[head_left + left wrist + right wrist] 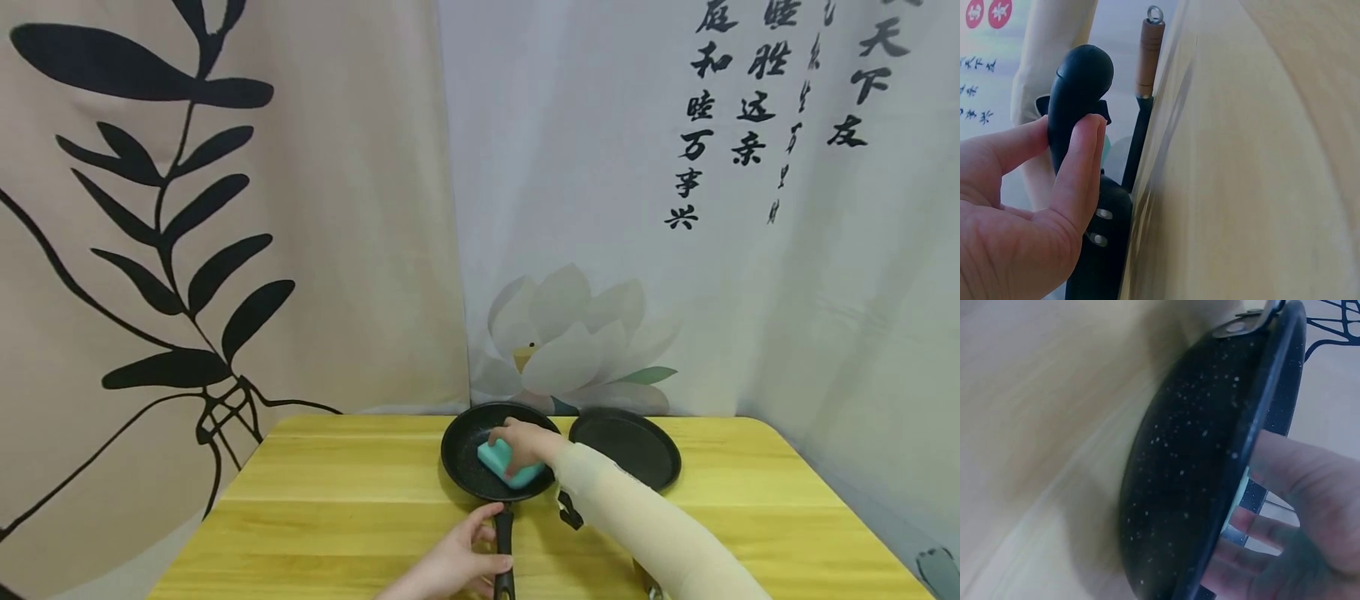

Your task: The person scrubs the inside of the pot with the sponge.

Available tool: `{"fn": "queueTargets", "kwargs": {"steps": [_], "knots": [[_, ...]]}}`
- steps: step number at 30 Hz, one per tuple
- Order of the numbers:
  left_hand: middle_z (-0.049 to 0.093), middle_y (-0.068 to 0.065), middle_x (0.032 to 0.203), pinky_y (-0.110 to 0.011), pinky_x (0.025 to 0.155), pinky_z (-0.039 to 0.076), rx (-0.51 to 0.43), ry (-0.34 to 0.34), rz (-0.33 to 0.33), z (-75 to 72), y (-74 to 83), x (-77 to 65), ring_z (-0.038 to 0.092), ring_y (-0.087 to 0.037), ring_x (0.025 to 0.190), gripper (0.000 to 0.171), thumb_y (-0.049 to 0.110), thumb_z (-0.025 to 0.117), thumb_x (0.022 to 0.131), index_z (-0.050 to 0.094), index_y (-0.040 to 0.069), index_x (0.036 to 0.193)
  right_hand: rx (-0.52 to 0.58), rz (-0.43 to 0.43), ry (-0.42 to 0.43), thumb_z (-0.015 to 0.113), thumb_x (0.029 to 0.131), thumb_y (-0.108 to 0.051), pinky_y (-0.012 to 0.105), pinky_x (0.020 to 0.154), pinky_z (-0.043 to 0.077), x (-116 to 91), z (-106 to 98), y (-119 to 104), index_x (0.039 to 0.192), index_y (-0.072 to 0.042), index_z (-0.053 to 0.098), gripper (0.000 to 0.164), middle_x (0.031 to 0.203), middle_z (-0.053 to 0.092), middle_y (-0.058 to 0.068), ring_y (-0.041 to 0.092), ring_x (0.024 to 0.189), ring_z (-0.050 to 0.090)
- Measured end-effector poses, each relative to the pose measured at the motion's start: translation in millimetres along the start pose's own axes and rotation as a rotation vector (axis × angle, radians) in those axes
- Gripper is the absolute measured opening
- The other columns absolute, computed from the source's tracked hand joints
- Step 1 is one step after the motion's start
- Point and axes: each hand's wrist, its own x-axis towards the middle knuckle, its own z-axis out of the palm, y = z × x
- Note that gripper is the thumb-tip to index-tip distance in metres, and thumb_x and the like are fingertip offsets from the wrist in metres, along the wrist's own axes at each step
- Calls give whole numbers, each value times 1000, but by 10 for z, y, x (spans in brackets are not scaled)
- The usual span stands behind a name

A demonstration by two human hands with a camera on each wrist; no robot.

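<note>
A black frying pan (459,446) with white specks stands at the table's far side, its handle (504,533) pointing toward me. My left hand (468,557) pinches that handle between thumb and fingers, as the left wrist view also shows around the black grip (1082,78). Inside the pan, a teal sponge (491,458) lies under my right hand (527,443), whose thumb and fingers hold it against the pan's bottom. In the right wrist view the pan's wall (1179,456) hides most of the sponge and the fingertips of my right hand (1316,519).
A flat black pan (624,448) lies just right of the frying pan. Its wooden handle (1150,56), tipped with a metal ring, runs toward me beneath my right forearm. Behind the wooden table (337,500) hangs a printed curtain (360,208).
</note>
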Motion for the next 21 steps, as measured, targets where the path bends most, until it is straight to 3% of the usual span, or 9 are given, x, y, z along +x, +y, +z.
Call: {"fn": "queueTargets", "kwargs": {"steps": [10, 21], "knots": [[53, -16, 109, -39, 63, 58, 5, 6, -16, 42, 10, -6, 67, -23, 72, 71, 1, 65, 91, 25, -2, 149, -46, -15, 14, 88, 71, -29, 35, 90, 48, 13, 48, 22, 124, -28, 63, 59, 132, 51, 6, 20, 107, 55], [52, -17, 107, -40, 62, 58, -11, 3, 10, 63, 22, -22, 66, -23, 72, 73, 0, 65, 90, 23, -4, 149, -23, -38, 10, 89, 71, -29, 33, 88, 48, 1, 10, 24, 124, -27, 63, 59, 127, 53, 3, 16, 101, 55]]}}
